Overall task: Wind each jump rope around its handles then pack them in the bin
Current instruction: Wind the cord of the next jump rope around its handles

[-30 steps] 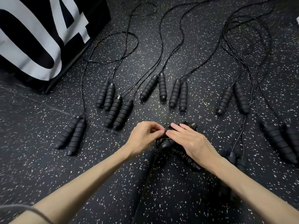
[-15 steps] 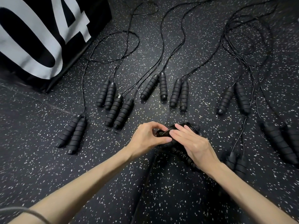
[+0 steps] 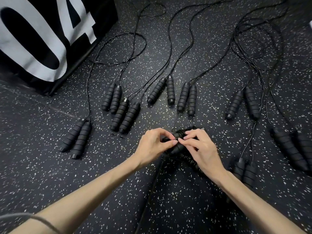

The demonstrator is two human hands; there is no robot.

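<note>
A gym – speckled rubber floor, many jump ropes, numbered black box

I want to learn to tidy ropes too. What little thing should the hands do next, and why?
Probably tuck the cord's loose end under the wraps. Both the left hand and the right hand pinch a thin bit of cord at the wound handle bundle, so the winding looks nearly done. A tucked end should keep it from uncoiling. No bin shows yet, so packing comes later.
</note>
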